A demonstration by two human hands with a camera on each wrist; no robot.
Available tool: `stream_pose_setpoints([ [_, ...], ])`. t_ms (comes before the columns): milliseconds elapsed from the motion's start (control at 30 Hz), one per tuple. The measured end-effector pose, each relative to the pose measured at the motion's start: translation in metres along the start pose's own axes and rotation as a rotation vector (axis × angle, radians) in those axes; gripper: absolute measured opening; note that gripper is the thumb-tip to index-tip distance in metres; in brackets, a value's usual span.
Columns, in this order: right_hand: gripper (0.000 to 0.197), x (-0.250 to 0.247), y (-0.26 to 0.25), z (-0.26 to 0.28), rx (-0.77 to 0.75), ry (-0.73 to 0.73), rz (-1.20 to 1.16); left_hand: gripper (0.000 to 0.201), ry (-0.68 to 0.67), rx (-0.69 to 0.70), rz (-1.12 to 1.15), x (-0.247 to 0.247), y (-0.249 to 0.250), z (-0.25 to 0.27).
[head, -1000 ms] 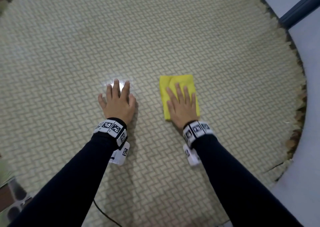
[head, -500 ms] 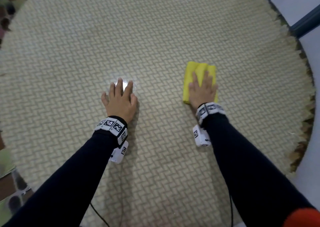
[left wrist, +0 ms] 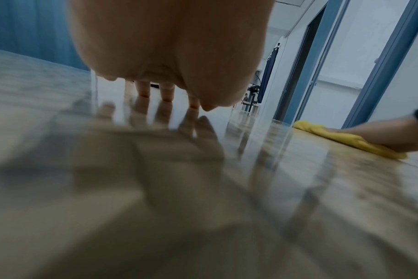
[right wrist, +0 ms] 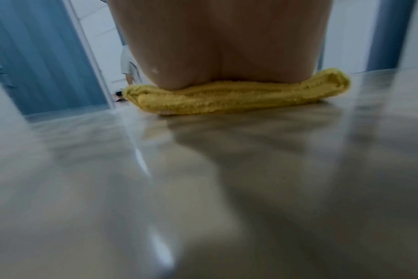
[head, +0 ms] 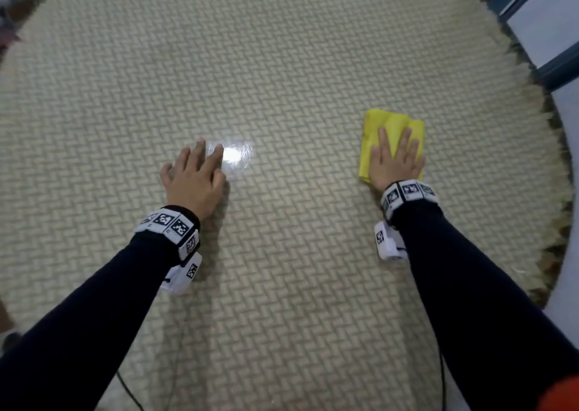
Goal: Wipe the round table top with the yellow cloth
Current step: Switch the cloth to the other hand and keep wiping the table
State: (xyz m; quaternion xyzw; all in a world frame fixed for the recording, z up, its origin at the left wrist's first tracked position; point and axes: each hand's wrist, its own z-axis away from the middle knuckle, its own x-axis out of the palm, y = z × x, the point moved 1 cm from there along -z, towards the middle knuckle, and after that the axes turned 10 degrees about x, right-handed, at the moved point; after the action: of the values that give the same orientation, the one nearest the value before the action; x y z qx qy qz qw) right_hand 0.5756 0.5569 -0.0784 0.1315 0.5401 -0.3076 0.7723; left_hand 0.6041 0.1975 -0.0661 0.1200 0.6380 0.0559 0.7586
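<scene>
The round table top [head: 282, 66] is glossy, with a beige herringbone weave under the gloss. A folded yellow cloth [head: 388, 122] lies on its right part. My right hand [head: 396, 157] lies flat on the cloth with straight fingers and presses it down; in the right wrist view the heel of the palm [right wrist: 227, 47] sits on the folded cloth [right wrist: 227, 98]. My left hand [head: 195, 178] rests flat on the bare table near the middle, fingers straight, holding nothing. The left wrist view shows its fingers [left wrist: 165, 90] touching the surface and the cloth [left wrist: 346, 139] far right.
The table's frayed woven edge [head: 557, 222] curves close by on the right, with pale floor beyond. A blue-framed panel [head: 539, 19] stands at the upper right. A bright light reflection [head: 233, 155] sits just past my left fingertips. A thin cable [head: 128, 392] hangs below my left arm.
My right hand has slid the cloth to the right across the table, toward the right edge. My left hand has stayed flat near the middle.
</scene>
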Motion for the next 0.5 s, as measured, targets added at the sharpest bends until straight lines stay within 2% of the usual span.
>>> stream_pose_setpoints([
  [67, 0.052, 0.008, -0.042, 0.004, -0.134, -0.011, 0.037, 0.049, 0.003, -0.012, 0.005, -0.001, 0.002, 0.000],
  [133, 0.053, 0.021, -0.064, 0.034, -0.323, -0.026, 0.102, 0.049, 0.011, -0.022, 0.013, -0.002, 0.001, 0.000],
  [200, 0.052, 0.031, -0.055, 0.070, -0.476, -0.083, 0.166, 0.049, 0.022, -0.022, 0.012, -0.001, 0.002, -0.001],
  [267, 0.052, 0.033, -0.023, 0.090, -0.534, -0.153, 0.190, 0.048, 0.028, -0.026, 0.008, -0.001, 0.003, -0.001],
  [333, 0.052, 0.024, 0.011, 0.084, -0.491, -0.212, 0.194, 0.048, 0.033, -0.028, 0.004, -0.001, 0.002, -0.001],
  [400, 0.053, 0.011, 0.027, 0.059, -0.373, -0.233, 0.178, 0.048, 0.036, -0.029, 0.004, -0.001, 0.002, -0.001],
  [500, 0.054, -0.005, 0.010, 0.014, -0.191, -0.137, 0.131, 0.048, 0.038, -0.038, 0.000, 0.001, 0.002, -0.002],
])
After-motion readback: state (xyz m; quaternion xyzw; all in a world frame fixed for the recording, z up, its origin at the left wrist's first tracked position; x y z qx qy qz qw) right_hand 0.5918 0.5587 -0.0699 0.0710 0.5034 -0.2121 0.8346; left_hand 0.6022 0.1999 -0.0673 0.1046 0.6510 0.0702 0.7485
